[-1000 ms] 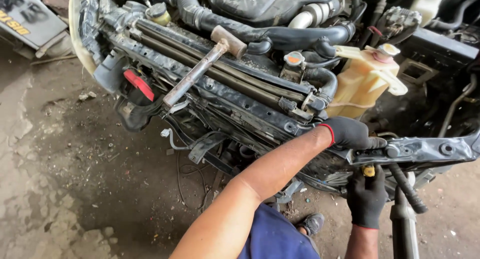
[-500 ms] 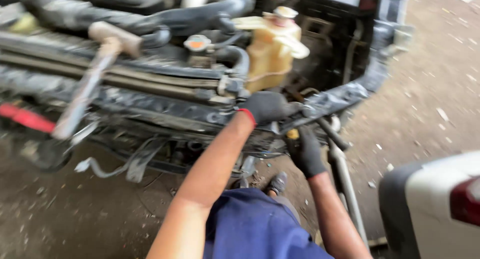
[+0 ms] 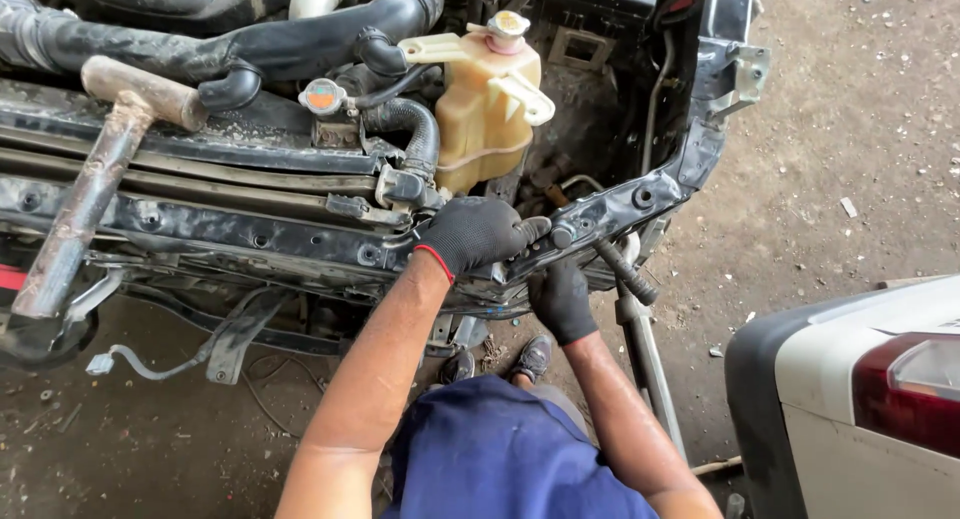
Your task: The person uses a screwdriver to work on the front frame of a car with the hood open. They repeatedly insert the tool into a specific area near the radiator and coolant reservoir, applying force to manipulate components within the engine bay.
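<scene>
Black-gloved left hand [image 3: 478, 233] stays on crossmember [image 3: 610, 211] (view shifted right).

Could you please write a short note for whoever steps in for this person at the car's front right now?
Left hand, gloved, grips the top of the black front crossmember.
Right hand, gloved, is under that crossmember, close to a dark tool handle; its grip is hidden.
A rusty hammer lies on the radiator support, untouched.
The crossmember sits bent and attached to the car; whatever holds it is not visible.
</scene>
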